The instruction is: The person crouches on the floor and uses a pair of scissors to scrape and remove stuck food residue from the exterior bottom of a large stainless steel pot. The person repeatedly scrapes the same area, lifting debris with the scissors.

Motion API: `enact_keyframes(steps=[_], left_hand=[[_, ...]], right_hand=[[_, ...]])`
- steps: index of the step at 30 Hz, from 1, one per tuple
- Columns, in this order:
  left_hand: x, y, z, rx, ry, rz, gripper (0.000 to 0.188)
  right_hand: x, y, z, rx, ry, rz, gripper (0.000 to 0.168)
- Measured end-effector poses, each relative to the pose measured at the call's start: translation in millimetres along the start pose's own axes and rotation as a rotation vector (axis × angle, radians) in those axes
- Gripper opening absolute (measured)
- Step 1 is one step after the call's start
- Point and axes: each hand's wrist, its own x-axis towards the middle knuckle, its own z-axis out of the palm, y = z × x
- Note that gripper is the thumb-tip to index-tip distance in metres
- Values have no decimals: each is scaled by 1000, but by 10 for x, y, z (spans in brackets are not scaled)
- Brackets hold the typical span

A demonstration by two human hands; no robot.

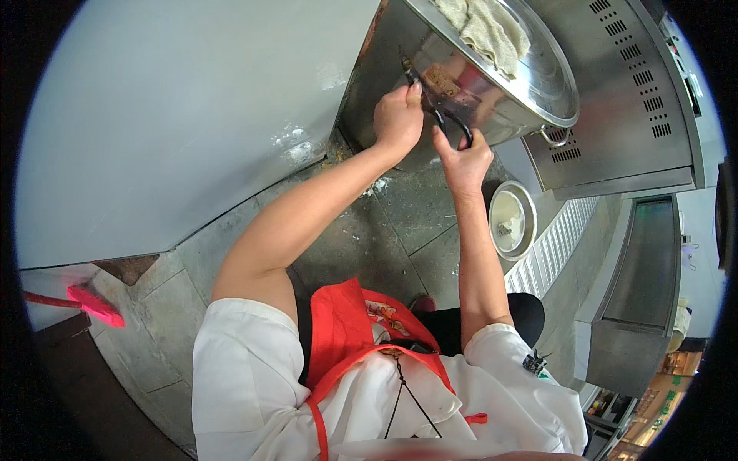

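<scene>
My left hand (399,118) is closed around the jaw or blade part of a dark two-handled tool, scissors or pliers (455,118), beside a large steel pot. Its dark, narrow tip (407,63) points up past my thumb. My right hand (468,162) holds the handles, which are spread apart. Just behind the tool, the pot's shiny wall (507,115) shows red and brown patches, at least partly reflections. On the pot's metal lid (539,75) lies a crumpled pale cloth (490,31).
A steel basin (533,222) holding something whitish stands on the tiled floor, right of my right forearm. A grey panel (190,115) rises at left. Vented steel equipment (622,132) stands at upper right, by a perforated floor grate (562,239). A pink brush head (98,305) is at lower left.
</scene>
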Motion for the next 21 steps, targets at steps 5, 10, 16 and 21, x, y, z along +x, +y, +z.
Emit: enact_keyframes(steps=[5, 10, 16, 21], left_hand=[[-20, -225, 174, -34, 27, -83, 40], [-44, -243, 151, -35, 18, -117, 39], [89, -135, 108, -59, 19, -53, 40], [-30, -195, 143, 33, 14, -79, 41]], right_hand=[[14, 32, -27, -68, -83, 45, 48], [-15, 32, -82, -148, -108, 43, 47], [74, -73, -87, -70, -52, 11, 47], [29, 3, -129, -113, -77, 9, 46]])
